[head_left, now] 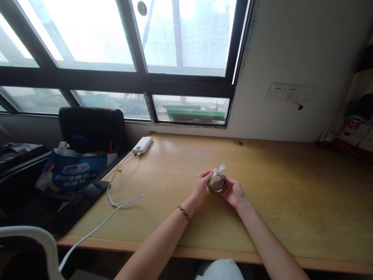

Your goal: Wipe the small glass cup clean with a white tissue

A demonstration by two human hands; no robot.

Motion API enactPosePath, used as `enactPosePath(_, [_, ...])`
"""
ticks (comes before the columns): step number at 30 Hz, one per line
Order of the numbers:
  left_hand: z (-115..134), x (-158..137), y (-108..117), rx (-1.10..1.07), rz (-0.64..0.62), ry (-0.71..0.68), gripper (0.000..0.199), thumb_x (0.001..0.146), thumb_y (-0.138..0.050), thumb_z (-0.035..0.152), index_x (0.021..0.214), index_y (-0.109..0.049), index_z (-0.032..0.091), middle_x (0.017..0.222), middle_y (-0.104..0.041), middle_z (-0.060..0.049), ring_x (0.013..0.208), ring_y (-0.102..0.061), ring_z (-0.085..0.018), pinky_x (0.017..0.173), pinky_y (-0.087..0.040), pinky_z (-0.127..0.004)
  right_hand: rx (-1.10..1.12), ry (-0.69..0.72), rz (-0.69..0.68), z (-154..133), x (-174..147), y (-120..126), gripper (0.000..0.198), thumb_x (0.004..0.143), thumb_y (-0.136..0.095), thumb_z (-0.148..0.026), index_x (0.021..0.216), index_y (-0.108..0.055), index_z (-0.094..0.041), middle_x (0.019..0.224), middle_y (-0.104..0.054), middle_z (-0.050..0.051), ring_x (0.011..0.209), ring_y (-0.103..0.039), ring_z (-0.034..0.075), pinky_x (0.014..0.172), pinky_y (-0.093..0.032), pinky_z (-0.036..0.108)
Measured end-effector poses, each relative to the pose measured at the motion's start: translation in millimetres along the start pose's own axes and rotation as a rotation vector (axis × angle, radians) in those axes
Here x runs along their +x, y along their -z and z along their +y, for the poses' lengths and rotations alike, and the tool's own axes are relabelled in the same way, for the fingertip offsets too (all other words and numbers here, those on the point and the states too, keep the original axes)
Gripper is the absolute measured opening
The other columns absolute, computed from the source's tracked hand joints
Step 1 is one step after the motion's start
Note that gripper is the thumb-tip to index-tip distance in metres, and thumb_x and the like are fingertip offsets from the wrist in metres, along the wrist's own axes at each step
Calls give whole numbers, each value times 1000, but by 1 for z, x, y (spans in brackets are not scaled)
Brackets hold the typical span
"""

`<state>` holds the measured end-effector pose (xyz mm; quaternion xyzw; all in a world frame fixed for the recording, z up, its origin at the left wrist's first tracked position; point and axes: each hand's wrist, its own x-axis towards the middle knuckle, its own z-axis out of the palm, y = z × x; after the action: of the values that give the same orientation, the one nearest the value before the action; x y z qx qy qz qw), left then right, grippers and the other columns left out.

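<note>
A small round glass jar or cup (217,186), brownish and see-through with its round end towards me, is held between both hands over the wooden desk. My right hand (234,192) is closed around its right side. At its upper left, my left hand (201,183) has its fingers closed on a crumpled white tissue (219,170) that presses against the rim. A braided bracelet (184,213) sits on my left wrist. Some fingertips are hidden behind the glass and the tissue.
On the wooden desk (175,155), a white power bank (142,145) lies at the far left, its white cable (116,205) trailing over the front edge. Left of the desk stand a black chair (91,120) and a blue bag (72,171). Wall sockets (291,92) are at the right.
</note>
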<state>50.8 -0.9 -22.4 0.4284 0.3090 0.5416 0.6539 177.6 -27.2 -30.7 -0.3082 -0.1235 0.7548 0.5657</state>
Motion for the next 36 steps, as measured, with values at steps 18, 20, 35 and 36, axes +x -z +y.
enactPosePath(18, [-17,7,0,-383,-17,134,22,65,-62,24,81,-62,10,79,-63,-6,67,-56,-12,65,-43,-22,92,239,-105,0,3,-7,19,78,-46,-26,88,-59,-17,91,-63,4,85,-56,15,75,-45,30])
enactPosePath(20, [-15,11,3,-397,8,114,21,64,-63,24,80,-61,10,77,-63,-5,66,-56,-11,65,-43,-22,58,214,-145,2,1,-10,20,78,-46,-26,90,-59,-16,93,-63,4,85,-56,15,76,-45,29])
enactPosePath(35, [-11,21,16,-463,145,257,16,61,-62,25,63,-56,10,59,-60,-3,53,-54,-11,57,-45,-25,-268,51,-276,-1,-13,-10,18,74,-55,-27,80,-60,-11,73,-62,4,59,-54,9,53,-43,18])
enactPosePath(36, [-12,21,16,-455,138,268,17,62,-62,25,64,-56,10,59,-60,-3,52,-53,-11,57,-45,-25,-283,48,-265,-1,-12,-9,21,74,-54,-31,79,-60,-11,71,-62,4,57,-54,9,51,-43,18])
